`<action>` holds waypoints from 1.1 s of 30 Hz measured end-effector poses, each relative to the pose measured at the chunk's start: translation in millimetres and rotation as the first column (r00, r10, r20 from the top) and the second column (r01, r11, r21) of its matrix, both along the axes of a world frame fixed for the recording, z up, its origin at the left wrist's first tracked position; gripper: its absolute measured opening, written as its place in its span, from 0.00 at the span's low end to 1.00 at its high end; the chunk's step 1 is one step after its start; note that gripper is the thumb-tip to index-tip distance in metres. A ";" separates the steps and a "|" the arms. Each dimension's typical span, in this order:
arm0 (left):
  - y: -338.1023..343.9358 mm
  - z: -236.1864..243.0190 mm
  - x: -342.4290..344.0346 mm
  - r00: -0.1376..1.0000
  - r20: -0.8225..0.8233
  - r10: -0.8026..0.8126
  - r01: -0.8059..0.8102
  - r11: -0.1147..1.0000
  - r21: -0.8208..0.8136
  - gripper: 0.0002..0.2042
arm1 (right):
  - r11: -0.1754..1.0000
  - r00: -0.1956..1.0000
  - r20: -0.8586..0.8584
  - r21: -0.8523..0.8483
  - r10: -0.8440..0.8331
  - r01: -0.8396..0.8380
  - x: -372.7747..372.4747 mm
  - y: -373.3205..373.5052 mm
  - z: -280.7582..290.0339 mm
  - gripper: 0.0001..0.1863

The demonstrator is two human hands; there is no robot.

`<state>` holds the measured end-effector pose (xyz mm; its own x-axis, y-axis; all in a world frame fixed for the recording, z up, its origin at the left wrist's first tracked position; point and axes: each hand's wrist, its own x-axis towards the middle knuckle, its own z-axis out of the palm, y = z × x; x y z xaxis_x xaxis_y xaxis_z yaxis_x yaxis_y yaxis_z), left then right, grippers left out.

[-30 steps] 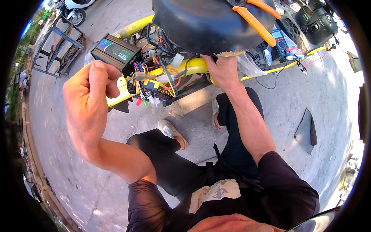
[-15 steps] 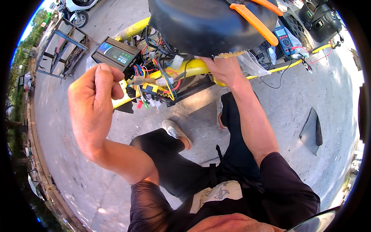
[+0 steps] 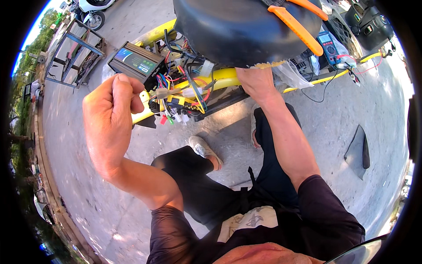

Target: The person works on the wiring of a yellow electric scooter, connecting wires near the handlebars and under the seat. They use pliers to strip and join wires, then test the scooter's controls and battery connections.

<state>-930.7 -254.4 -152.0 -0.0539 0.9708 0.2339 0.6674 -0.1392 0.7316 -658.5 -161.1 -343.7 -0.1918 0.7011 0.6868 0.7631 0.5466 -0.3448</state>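
Note:
My left hand (image 3: 110, 116) is curled at the left end of the yellow tube frame (image 3: 227, 77), beside bundled coloured wires and connectors (image 3: 182, 99); whatever its fingers hold is hidden. A metal-cased electronic unit (image 3: 138, 61) sits just above it. My right hand (image 3: 256, 83) reaches under the lower edge of a large black moulded shell (image 3: 237, 31), against the yellow frame; its fingers are out of sight. Orange-handled pliers (image 3: 296, 31) lie on the shell.
A blue multimeter (image 3: 327, 48) with leads lies on the frame's right part. Beyond it stand dark moulded objects (image 3: 365, 26). A metal rack (image 3: 74, 53) and white scooter (image 3: 91, 11) are at upper left; a dark flat piece (image 3: 357, 154) lies on the pavement at right.
The view has shifted slightly, so the scene sits a little further right. My right thumb, partly visible earlier, is now tucked under the shell. My left hand keeps its curled shape.

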 end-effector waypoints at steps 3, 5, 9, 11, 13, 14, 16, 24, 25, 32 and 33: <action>2.0 -5.4 -2.3 0.998 0.059 -0.016 0.015 1.000 0.012 0.19 | 0.997 0.995 -0.098 -0.075 -0.015 0.008 -3.3 -0.2 5.2 0.14; 0.3 -4.0 -3.7 0.999 0.043 0.002 -0.003 1.000 0.020 0.18 | 0.996 0.994 -0.109 -0.094 -0.007 -0.003 -8.6 -3.3 10.4 0.14; 0.1 -3.2 -4.7 0.999 0.035 0.042 -0.043 0.999 0.022 0.17 | 0.981 0.990 -0.144 -0.190 0.006 -0.033 -6.8 -11.0 16.4 0.14; 1.6 -3.6 -3.1 0.999 0.022 0.035 -0.036 0.999 0.020 0.18 | 0.958 0.968 -0.250 -0.281 -0.017 -0.056 -8.4 -11.8 16.1 0.15; 0.3 -0.8 -3.7 1.000 -0.012 0.024 -0.025 0.999 -0.031 0.20 | 0.947 0.957 -0.289 -0.315 -0.038 -0.058 -11.6 -11.2 12.7 0.15; -0.3 -1.2 -3.8 0.999 -0.002 0.043 -0.043 0.998 -0.039 0.20 | 0.936 0.949 -0.313 -0.344 -0.042 -0.072 -13.4 -12.1 14.2 0.15; 0.0 -0.9 -4.4 0.997 -0.007 0.082 -0.082 0.997 -0.005 0.19 | 0.910 0.930 -0.364 -0.399 -0.046 -0.111 -18.7 -14.0 19.5 0.14; 4.1 -6.5 -10.5 0.993 -0.032 0.113 -0.113 0.993 -0.012 0.18 | 0.975 0.951 -0.307 -0.190 0.049 -0.111 -24.1 -7.9 14.4 0.11; 3.2 -5.2 -12.3 0.992 -0.044 0.116 -0.117 0.993 -0.012 0.18 | 0.972 0.948 -0.313 -0.203 0.052 -0.120 -26.2 -7.7 12.9 0.11; 2.5 -4.5 -15.5 0.990 -0.110 0.088 -0.085 0.996 0.034 0.12 | 0.908 0.902 -0.433 -0.381 -0.007 -0.175 -29.2 -11.4 9.9 0.11; 2.3 -4.8 -14.8 0.995 -0.098 0.034 -0.028 0.998 0.061 0.10 | 0.911 0.890 -0.457 -0.363 0.007 -0.194 -29.8 -10.1 7.0 0.11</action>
